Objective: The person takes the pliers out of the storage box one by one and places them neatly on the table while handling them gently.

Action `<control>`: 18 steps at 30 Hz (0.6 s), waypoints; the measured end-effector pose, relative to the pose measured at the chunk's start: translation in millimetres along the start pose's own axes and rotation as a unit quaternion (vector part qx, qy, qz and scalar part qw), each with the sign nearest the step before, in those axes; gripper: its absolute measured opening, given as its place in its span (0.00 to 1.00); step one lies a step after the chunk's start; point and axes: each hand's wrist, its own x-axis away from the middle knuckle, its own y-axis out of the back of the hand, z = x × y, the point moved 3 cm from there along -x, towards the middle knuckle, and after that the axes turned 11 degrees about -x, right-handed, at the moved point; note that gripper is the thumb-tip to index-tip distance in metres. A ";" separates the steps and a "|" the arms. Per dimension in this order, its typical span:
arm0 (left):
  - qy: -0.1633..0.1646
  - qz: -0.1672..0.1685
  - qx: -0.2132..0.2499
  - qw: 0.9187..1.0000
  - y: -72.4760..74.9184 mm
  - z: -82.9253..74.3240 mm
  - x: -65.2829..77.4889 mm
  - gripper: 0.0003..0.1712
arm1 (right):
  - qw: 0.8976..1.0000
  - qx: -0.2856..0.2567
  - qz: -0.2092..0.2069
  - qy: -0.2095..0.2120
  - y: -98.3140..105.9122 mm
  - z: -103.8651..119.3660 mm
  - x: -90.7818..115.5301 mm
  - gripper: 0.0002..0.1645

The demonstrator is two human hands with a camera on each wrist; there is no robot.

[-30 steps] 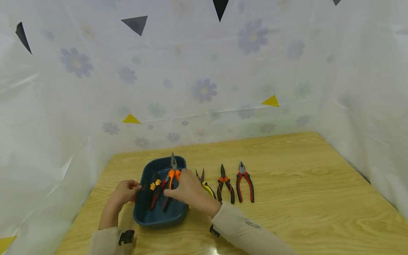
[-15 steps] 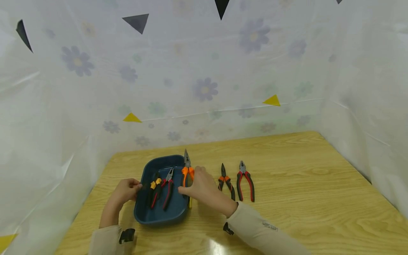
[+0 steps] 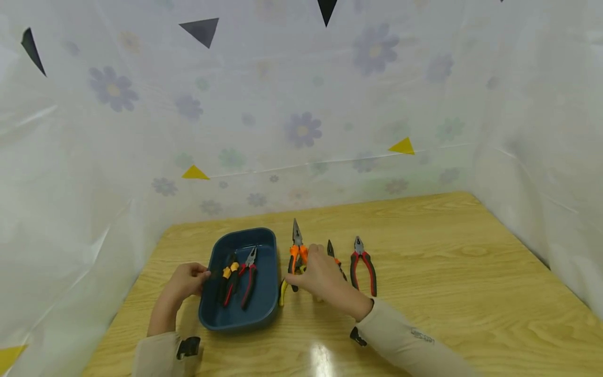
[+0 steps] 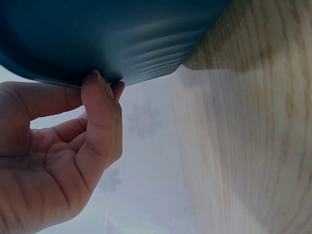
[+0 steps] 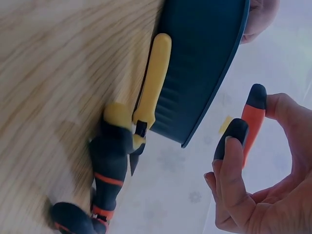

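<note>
My left hand (image 3: 185,285) pinches the left rim of a blue plastic bin (image 3: 235,317); the left wrist view shows thumb and fingers at the bin's edge (image 4: 122,48). Off the bin's right side, my right hand (image 3: 325,275) holds orange-and-black long-nose pliers (image 3: 294,254) above the table, jaws pointing away. In the right wrist view their handles (image 5: 254,117) sit between thumb and fingers. Below them, yellow-handled pliers (image 5: 155,80) lie beside the bin, partly hidden in the head view. Inside the bin are yellow-and-black pliers (image 3: 234,273) and red-and-black pliers (image 3: 252,275).
Black-and-orange pliers (image 3: 331,248) lie right of the bin, partly covered by my right hand. Farther right are red-and-black combination pliers (image 3: 359,247). White floral sheeting (image 3: 301,94) encloses the wooden table (image 3: 447,272) at the back and sides.
My right hand has carried the orange-and-black pliers rightward, from over the bin to past its right rim. The left hand has stayed at the bin.
</note>
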 end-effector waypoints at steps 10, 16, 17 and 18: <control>-0.006 0.003 -0.002 1.000 -0.5 -0.1 -0.5 0.12 | 1.000 -0.018 0.000 -0.025 13.3 -17.7 5.6 0.42; -0.007 0.006 -0.003 1.000 -1.2 -0.6 2.9 0.12 | 0.999 0.009 -0.010 -0.040 25.4 -31.6 9.2 0.41; -0.008 0.007 -0.002 1.000 -1.2 -0.7 3.1 0.13 | 0.999 0.015 -0.012 -0.041 27.6 -33.4 9.5 0.39; -0.007 0.008 0.000 1.000 -1.2 -0.6 3.1 0.12 | 0.999 0.022 -0.014 -0.041 29.7 -34.8 9.5 0.39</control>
